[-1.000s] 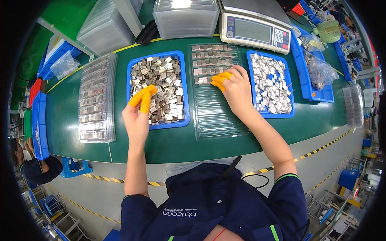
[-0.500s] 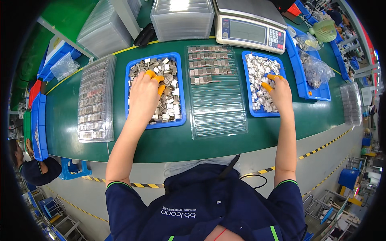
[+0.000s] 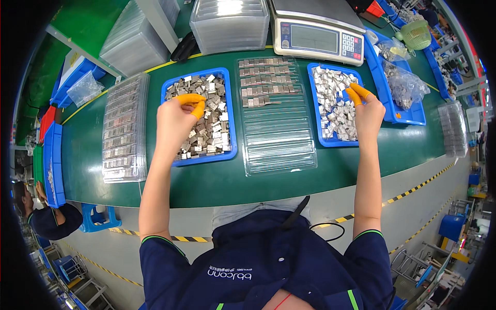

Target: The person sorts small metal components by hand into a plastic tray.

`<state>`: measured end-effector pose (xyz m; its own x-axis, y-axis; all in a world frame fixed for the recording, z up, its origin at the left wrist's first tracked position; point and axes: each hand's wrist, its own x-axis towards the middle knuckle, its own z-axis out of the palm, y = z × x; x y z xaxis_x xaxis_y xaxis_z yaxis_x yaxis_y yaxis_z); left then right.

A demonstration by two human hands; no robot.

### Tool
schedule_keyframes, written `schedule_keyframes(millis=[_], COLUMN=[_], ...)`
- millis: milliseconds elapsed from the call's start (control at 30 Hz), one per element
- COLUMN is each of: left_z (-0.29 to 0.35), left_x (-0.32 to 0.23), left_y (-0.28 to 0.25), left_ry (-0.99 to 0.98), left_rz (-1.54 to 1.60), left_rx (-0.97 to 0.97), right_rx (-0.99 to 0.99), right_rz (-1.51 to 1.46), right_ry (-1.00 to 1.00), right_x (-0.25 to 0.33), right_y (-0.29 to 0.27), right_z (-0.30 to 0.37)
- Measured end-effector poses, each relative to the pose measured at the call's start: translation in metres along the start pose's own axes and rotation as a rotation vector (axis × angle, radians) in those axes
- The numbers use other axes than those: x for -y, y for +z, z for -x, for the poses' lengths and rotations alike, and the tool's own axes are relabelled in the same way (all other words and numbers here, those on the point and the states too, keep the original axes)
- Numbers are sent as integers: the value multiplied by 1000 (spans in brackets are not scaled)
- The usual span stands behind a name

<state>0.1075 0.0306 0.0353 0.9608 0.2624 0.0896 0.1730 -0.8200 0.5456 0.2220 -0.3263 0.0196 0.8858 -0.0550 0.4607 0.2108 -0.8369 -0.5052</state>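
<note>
My left hand [image 3: 175, 120], with yellow finger cots, hangs over the left part of a blue tray [image 3: 235, 147] heaped with small metal connector shells [image 3: 212, 132]. Its thumb and forefinger are pinched; whatever they hold is too small to make out. My right hand [image 3: 370, 114] is at the right rim of a second blue tray [image 3: 316, 135], full of small white-and-silver pieces [image 3: 330, 106]. Its cot-covered fingers are pressed together, and their content cannot be told. Between the trays lies a clear plastic blister tray [image 3: 279, 144], with rows of metal parts [image 3: 266, 80] in its far slots.
A filled stack of blister trays [image 3: 124, 132] lies at the left. Behind stand a digital scale [image 3: 318, 39] and stacked clear trays [image 3: 230, 31]. A blue bin with plastic bags [image 3: 408, 90] is at the right. Another person [image 3: 51, 219] sits at the far left.
My left hand has drawn back leftward from the metal parts, its fingers now pinched. My right hand has shifted right toward the tray's rim, and its spread fingers have come together.
</note>
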Motion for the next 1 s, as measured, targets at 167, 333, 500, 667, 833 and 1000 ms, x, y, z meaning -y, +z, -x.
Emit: schedule_keyframes(millis=[167, 333, 500, 667, 833, 1000], left_z=[15, 29, 29, 30, 32, 37], left_x=[-4, -32, -42, -39, -42, -41], left_y=[1, 21, 35, 48, 52, 52], left_ry=[-181, -305, -259, -188, -237, 14], left_rz=[1041, 1348, 1289, 1116, 1209, 990], left_rx=[222, 385, 367, 237, 169, 95], right_rx=[306, 606, 700, 708, 741, 770], right_rz=[-748, -1049, -992, -941, -979, -925], right_ry=[80, 77, 145, 119, 192, 86], right_x=[52, 123, 122, 119, 116, 111], right_y=[14, 23, 35, 36, 36, 34], right_z=[21, 53, 54, 57, 59, 61])
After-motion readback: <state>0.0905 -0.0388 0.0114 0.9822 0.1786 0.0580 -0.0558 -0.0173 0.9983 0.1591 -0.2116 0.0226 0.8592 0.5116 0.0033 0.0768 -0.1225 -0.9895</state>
